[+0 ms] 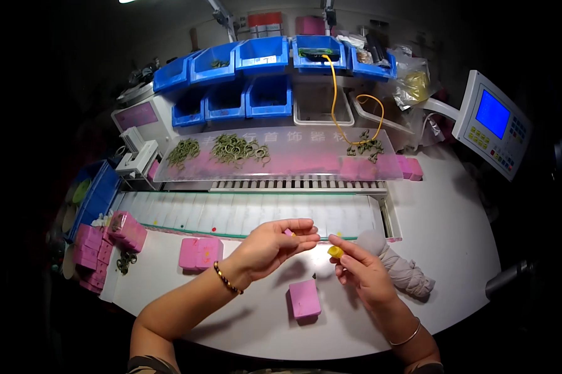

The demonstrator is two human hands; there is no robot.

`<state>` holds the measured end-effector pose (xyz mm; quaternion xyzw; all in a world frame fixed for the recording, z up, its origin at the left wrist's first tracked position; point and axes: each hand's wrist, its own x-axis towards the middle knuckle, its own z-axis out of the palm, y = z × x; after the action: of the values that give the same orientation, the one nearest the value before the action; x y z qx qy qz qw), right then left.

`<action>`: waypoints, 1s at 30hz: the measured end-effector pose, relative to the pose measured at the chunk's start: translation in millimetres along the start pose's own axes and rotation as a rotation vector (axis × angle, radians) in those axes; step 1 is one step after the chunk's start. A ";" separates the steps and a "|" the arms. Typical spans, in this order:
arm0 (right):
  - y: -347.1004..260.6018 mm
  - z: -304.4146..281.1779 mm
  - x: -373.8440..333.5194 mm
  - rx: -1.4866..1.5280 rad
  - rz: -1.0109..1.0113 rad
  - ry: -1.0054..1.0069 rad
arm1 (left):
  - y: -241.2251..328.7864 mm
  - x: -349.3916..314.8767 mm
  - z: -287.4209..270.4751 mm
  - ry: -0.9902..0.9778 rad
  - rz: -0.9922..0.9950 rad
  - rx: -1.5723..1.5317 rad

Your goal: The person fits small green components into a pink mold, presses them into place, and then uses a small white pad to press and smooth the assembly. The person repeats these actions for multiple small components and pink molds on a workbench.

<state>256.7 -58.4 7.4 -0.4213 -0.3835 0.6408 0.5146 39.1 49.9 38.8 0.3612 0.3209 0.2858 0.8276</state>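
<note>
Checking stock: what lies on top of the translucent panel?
On the translucent panel lie two piles of greenish rings, plus small greenish pieces at right, by a yellow cord. The surface beneath them is covered.

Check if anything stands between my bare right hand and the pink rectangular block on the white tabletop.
Nothing visible blocks it. Your right hand, pinching a small yellow piece, has open space toward the pink rectangular block. Only a tiny dark piece lies just past the block's far edge, low on the white tabletop.
</note>
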 end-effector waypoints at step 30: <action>-0.3 29.6 -43.2 -0.801 -0.662 0.316 | -52.9 -44.6 23.5 0.017 0.304 0.191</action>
<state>234.1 -102.5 24.4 -0.5324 -0.6278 0.1771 0.5394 41.1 -21.7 24.5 0.4801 0.2952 0.3786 0.7341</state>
